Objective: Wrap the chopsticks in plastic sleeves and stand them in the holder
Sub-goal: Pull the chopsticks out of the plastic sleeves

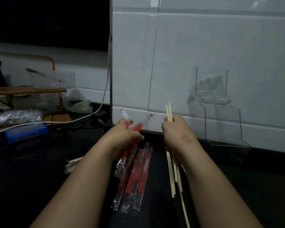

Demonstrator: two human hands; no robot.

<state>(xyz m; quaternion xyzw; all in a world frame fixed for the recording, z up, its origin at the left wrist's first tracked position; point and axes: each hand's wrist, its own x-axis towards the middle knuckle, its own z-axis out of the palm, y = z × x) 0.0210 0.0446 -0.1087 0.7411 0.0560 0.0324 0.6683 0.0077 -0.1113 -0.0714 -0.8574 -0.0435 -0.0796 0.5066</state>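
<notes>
Ur left hand is curled tight round two red/clear sleeves, fanned in a V. Open tips point far, one leaning left, one right; tails hang toward you. Right hand is fisted on a bundle of bare chopsticks, long axis near-far, top ends far. Spare sleeves lie flat on the dark table btwn ur forearms, axis near-far. Clear holder stands far right against the wall, well apart from both hands.
</notes>
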